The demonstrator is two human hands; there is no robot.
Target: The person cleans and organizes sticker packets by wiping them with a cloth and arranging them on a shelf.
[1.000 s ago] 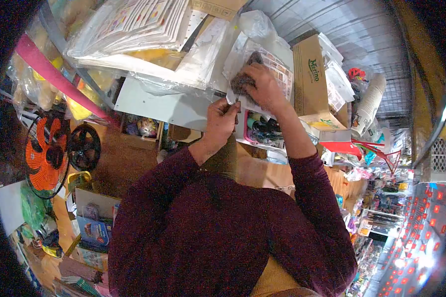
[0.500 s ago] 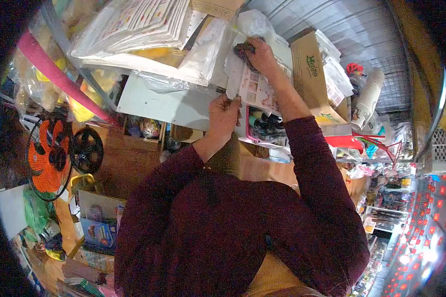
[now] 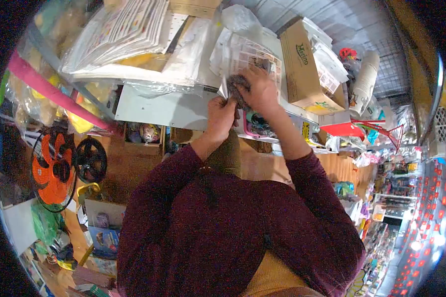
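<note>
My left hand [image 3: 220, 119] pinches the near edge of a thin printed sheet at the front of the white table [image 3: 158, 106]. Close against it, my right hand [image 3: 257, 89] is closed on a dark crumpled cloth [image 3: 238, 85]. The cloth touches the sheet near my left fingertips. Beyond my right hand lie printed sheets [image 3: 250, 52] in clear plastic. To the left is a large stack of printed packets [image 3: 129, 34] in clear wrap.
An open cardboard box [image 3: 300, 64] with packets stands right of my hands. Further right are stacked paper cups [image 3: 365, 84] and a red rack [image 3: 381, 129]. An orange fan [image 3: 54, 171] stands at lower left.
My right hand has come down toward my left hand with the dark cloth, and the sheet edge is now folded up between them. The view has shifted slightly.
</note>
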